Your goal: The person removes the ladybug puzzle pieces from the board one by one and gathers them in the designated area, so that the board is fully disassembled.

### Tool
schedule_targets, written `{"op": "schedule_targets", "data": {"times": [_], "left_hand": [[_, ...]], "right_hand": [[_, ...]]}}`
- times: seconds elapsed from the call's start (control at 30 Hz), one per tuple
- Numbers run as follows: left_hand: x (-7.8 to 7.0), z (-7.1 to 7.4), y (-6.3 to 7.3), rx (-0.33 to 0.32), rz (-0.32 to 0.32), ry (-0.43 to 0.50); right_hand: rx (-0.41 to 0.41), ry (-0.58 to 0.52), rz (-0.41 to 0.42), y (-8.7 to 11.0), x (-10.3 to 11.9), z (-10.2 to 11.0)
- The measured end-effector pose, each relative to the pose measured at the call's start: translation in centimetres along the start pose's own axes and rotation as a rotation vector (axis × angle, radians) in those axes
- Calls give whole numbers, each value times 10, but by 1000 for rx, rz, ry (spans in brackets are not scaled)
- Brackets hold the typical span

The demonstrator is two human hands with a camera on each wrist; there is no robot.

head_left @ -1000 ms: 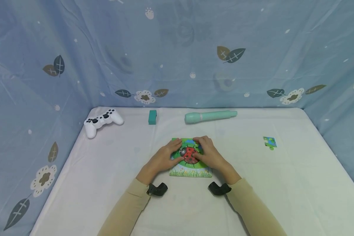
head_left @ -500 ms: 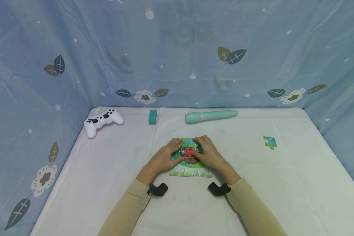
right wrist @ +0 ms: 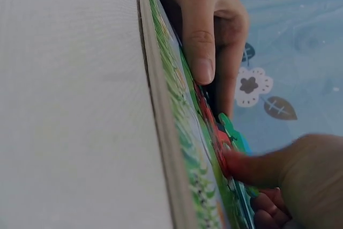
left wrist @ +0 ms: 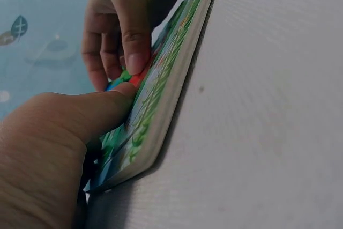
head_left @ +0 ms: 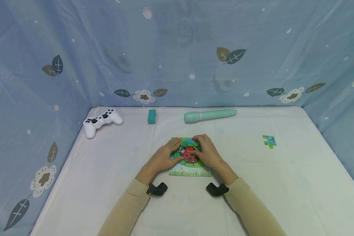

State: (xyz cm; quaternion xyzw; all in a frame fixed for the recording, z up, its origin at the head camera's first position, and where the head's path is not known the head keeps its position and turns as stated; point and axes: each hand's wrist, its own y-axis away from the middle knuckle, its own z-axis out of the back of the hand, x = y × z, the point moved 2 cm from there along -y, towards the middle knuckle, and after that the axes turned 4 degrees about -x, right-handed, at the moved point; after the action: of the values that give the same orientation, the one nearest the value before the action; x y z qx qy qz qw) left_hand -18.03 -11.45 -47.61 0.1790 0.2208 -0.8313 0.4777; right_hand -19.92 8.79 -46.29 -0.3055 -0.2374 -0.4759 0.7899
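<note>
A ladybug jigsaw puzzle [head_left: 190, 172] in a flat square board lies in the middle of the table. My left hand [head_left: 163, 157] rests on its left side, thumb low on the picture and fingers near the top edge. From the right, my right hand [head_left: 210, 155] pinches a red and green puzzle piece [right wrist: 227, 132] between thumb and fingers. That piece stands slightly tilted above the board in the right wrist view; its far side is hidden by the hand. Apart from the board, a loose blue and green puzzle piece [head_left: 270, 141] lies to the right.
A white game controller [head_left: 102, 121] sits at the table's back left. Behind the puzzle are a small teal block [head_left: 151, 117] and a long mint-green microphone-shaped object [head_left: 210, 115]. Blue patterned cloth [head_left: 177, 52] hangs along the back and sides.
My right hand has shifted slightly, and its fingers lift the puzzle piece a little at the upper right of the picture. The left hand stays in place.
</note>
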Motion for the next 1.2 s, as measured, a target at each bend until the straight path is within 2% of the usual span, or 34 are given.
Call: {"op": "schedule_targets", "data": {"times": [0.3,0.63,0.9,1.07,1.2], "left_hand": [[0,0,0,-5,-21,-1],[-1,1,-1,-13,-26,-16],[-3,3,1,-77,-79,-66],[-3,3,2,-88,-97,-61],[-3,3,2,-87,-111,-54]], "right_hand": [[-24,51,49,0,-1,1],[-39,71,61,0,0,1],[3,39,4,-2,-2,1],[64,-10,-64,-7,-3,3],[79,-12,-85,-8,-2,5]]}}
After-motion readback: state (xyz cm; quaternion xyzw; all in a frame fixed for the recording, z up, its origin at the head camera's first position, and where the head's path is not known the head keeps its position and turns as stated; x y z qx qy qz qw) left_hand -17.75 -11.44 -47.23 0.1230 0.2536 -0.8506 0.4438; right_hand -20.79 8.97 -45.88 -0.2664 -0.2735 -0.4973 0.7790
